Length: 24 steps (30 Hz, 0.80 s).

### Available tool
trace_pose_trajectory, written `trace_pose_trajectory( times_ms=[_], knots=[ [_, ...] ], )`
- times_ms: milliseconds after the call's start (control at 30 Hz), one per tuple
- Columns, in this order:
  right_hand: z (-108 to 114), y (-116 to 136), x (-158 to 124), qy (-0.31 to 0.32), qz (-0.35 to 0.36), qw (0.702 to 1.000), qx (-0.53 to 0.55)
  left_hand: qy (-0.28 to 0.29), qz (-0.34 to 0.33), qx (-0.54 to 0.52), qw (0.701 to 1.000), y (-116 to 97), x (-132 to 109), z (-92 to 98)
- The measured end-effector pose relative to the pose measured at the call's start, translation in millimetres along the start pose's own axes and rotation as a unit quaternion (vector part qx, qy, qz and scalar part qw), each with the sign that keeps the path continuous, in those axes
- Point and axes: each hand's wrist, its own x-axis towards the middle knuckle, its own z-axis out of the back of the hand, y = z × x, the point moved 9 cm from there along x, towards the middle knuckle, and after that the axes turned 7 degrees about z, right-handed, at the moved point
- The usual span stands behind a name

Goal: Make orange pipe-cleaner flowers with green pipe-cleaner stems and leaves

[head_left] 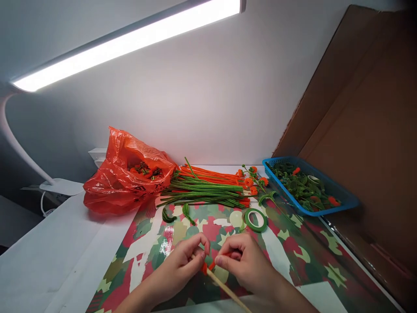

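Note:
My left hand (pixel 182 267) is closed around a thin wooden stick (pixel 228 291), which slants down toward the bottom edge. Around the stick, just by my left fingertips, sits a short turn of orange pipe cleaner (pixel 204 268). My right hand (pixel 244 263) pinches the loose end of that same fuzzy strand between thumb and forefinger, slightly right of the stick. Beyond the hands, a curled dark green pipe cleaner piece (pixel 168 216) and a twisted green leaf shape (pixel 188 214) lie on the patterned mat. A roll of green tape (pixel 256 220) rests flat nearby.
Bundles of green pipe cleaners (pixel 208 191) and orange pipe cleaners (pixel 215 174) lie behind, beside a stem with orange blossoms (pixel 257 180). A red plastic bag (pixel 114 187) stands left. At right are a blue basket (pixel 293 200) of green pieces and cardboard (pixel 368 108). A lamp (pixel 137 45) hangs above.

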Motion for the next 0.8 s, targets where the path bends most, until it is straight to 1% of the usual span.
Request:
trace_pose_trajectory(
  times_ms=[100, 167, 267, 333, 400, 467, 533, 567, 633, 667, 733, 800],
  knots=[
    [1.7, 15.5, -2.3, -0.018, 0.064, 0.996, -0.065, -0.068, -0.016, 0.066, 0.995, -1.4, -0.3, 4.9],
    [1.4, 22.9, -4.2, -0.028, 0.098, 0.99, -0.094, -0.118, -0.041, 0.085, 0.989, 0.9, 0.3, 9.0],
    [1.6, 28.7, -6.7, -0.055, 0.131, 0.983, -0.118, -0.194, -0.085, 0.103, 0.972, 5.3, -0.3, 16.3],
    [0.2, 28.5, -8.3, -0.073, 0.141, 0.981, -0.115, -0.244, -0.094, 0.1, 0.96, 7.8, -2.4, 23.0],
    [-4.6, 23.8, -9.7, -0.077, 0.138, 0.982, -0.1, -0.291, -0.091, 0.083, 0.949, 8.1, -5.9, 30.1],
    [-12.9, 16.0, -10.7, -0.064, 0.128, 0.985, -0.091, -0.328, -0.083, 0.054, 0.939, 6.9, -9.6, 36.1],
    [-22.6, 6.6, -11.3, -0.041, 0.111, 0.99, -0.077, -0.35, -0.067, 0.005, 0.934, 8.5, -11.7, 40.5],
    [-27.0, 2.2, -11.4, -0.031, 0.102, 0.992, -0.066, -0.352, -0.054, -0.031, 0.934, 11.6, -11.2, 41.8],
    [-34.2, -5.5, -11.3, -0.014, 0.078, 0.996, -0.036, -0.335, -0.02, -0.125, 0.934, 21.6, -7.4, 41.6],
    [-36.8, -8.2, -11.1, -0.008, 0.067, 0.998, -0.018, -0.315, -0.002, -0.179, 0.932, 27.3, -4.1, 39.6],
    [-40.0, -13.1, -10.3, 0.001, 0.04, 0.999, 0.023, -0.254, 0.028, -0.284, 0.924, 35.5, 3.5, 32.0],
    [-42.4, -17.6, -9.3, 0.02, 0.008, 0.998, 0.065, -0.189, 0.048, -0.355, 0.914, 37.0, 9.3, 23.1]
  ],
)
